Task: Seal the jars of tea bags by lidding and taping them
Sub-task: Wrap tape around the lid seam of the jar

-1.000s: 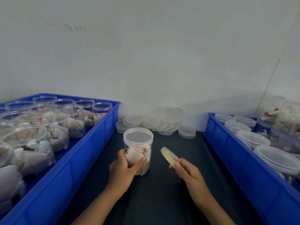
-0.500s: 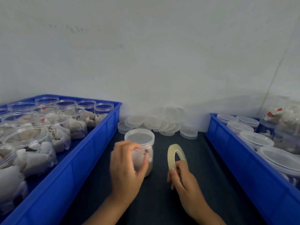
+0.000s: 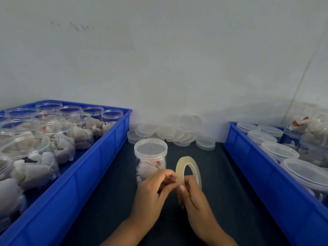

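A clear jar of tea bags (image 3: 150, 162) with a translucent lid on top stands on the dark table between two blue crates. Just in front of it, a thin roll of pale tape (image 3: 188, 167) is held upright. My right hand (image 3: 193, 197) grips the roll at its lower edge. My left hand (image 3: 152, 192) has its thumb and fingers pinched at the roll's left rim, partly covering the jar's base. Neither hand touches the jar.
The left blue crate (image 3: 99, 166) holds several open jars of tea bags. The right blue crate (image 3: 262, 174) holds several lidded jars. A heap of loose translucent lids (image 3: 170, 132) lies against the wall behind the jar.
My left hand has let go of the jar and moved right to the tape roll. My right hand has turned the roll upright and brought it nearer the jar.
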{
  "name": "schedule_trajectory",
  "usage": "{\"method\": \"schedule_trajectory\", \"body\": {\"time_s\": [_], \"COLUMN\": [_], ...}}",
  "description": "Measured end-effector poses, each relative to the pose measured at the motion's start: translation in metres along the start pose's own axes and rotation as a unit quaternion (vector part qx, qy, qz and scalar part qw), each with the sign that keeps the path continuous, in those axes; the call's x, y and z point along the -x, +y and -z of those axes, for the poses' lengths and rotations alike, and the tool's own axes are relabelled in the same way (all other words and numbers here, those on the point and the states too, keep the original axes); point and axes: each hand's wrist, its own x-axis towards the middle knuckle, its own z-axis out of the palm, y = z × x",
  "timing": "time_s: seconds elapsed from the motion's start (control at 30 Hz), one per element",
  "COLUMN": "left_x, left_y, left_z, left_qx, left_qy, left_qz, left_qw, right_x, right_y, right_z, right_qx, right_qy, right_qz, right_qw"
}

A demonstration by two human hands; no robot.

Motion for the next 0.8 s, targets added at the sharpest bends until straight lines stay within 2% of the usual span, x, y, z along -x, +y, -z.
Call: {"method": "schedule_trajectory", "body": {"time_s": [0.27,0.47,0.57,0.8], "left_x": [-0.0028,0.0004,0.0013,-0.0018], "left_y": [-0.0024,-0.005,-0.0042,-0.0012], "left_z": [0.0042,0.0001,-0.0003,0.0026], "left_qx": [-0.002,-0.024,0.005,-0.004], "left_qy": [0.003,0.002,0.008,0.013], "left_qz": [-0.01,0.005,0.017,-0.005], "left_qw": [1.0,1.0,1.0,1.0], "right_x": [0.0019,0.002,0.0015,0.0016], "right_y": [-0.0032,-0.004,-0.0032,-0.0011], "right_z": [-0.0014,-0.0017,-0.0007,-0.0008], "right_qx": [0.034,0.026,0.018,0.024], "right_qy": [-0.033,-0.022,-0.018,-0.029], "right_qz": [-0.015,-0.01,-0.001,0.005], "right_qw": [0.999,0.999,1.0,0.999]}}
